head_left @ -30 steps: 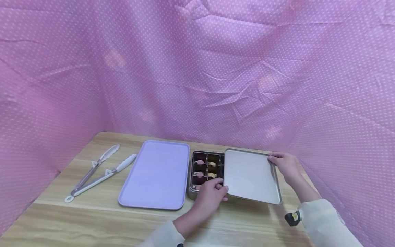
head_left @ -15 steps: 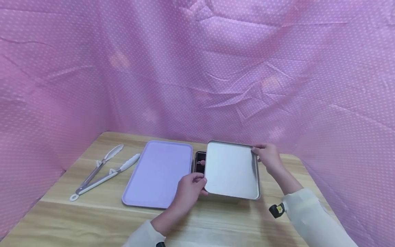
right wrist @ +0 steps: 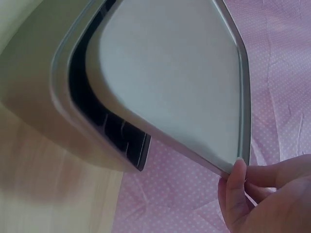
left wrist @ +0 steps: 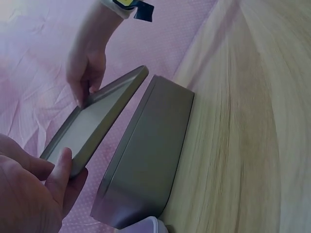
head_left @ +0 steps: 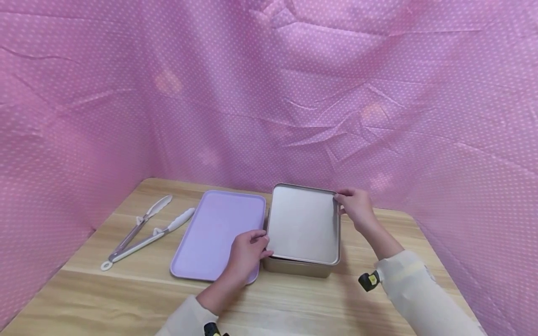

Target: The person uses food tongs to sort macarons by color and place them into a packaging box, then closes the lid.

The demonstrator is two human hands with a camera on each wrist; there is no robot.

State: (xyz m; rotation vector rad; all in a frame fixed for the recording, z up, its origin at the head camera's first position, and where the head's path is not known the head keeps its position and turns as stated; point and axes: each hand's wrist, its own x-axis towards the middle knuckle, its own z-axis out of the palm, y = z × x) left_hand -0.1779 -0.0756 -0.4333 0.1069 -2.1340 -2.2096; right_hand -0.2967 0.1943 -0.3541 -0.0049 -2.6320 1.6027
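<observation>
A silvery metal lid (head_left: 304, 224) with a raised rim is held between both hands, over a rectangular metal box (head_left: 296, 268). My left hand (head_left: 248, 254) pinches its near left corner, thumb on top and fingers beneath. At the far right corner my right hand (head_left: 357, 207) grips the rim between thumb and fingers. In the left wrist view a gap separates the lid (left wrist: 92, 119) from the box (left wrist: 150, 145). The right wrist view shows dark compartments (right wrist: 114, 128) under the lid's edge; the rest of the inside is hidden.
Left of the box lies a lilac tray (head_left: 218, 224), partly under my left forearm. Spread tongs (head_left: 140, 245) with white tips lie farther left on the wooden table (head_left: 126, 298). A pink dotted cloth (head_left: 235, 102) hangs around the back and sides.
Both hands have carried the lid leftward from the box's right side until it covers the box from above. The compartments with pink and yellow pieces are now hidden in the head view.
</observation>
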